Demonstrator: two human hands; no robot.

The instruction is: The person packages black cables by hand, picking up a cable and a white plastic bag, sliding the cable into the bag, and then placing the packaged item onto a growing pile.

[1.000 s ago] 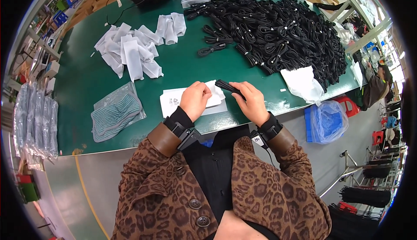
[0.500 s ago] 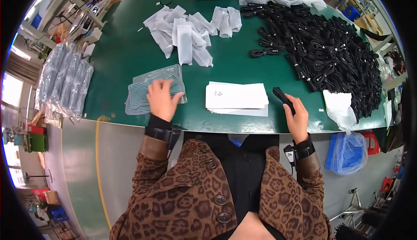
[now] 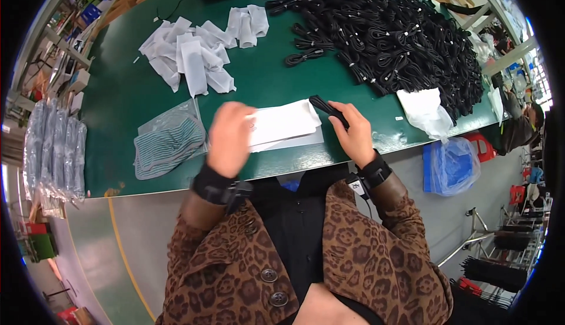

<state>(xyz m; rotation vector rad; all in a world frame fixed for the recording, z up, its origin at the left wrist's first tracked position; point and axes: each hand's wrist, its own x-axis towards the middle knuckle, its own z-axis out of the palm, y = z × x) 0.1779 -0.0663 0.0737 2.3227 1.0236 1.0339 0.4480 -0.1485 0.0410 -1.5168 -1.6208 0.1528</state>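
Observation:
My right hand (image 3: 355, 133) is closed round a coiled black cable (image 3: 327, 108). The cable's far tip meets the right end of a stack of flat white sleeves (image 3: 285, 124); whether it is inside the top one I cannot tell. That end of the top sleeve looks slightly raised. At the left end of the stack is my left hand (image 3: 228, 140), smeared by motion, so its fingers cannot be read. Left of it lie grey-green striped pouches (image 3: 170, 148) with a clear plastic bag (image 3: 176, 116) behind them.
A large heap of coiled black cables (image 3: 394, 42) covers the table's right side. Filled white sleeves (image 3: 191, 60) lie at the back left. A crumpled white bag (image 3: 425, 110) rests by the right front edge. Wrapped grey bundles (image 3: 54, 148) hang at the left.
My left hand has gone from the striped pouches rightward to the white stack. My right hand has brought the cable against the stack's right end. The whole view has shifted and turned.

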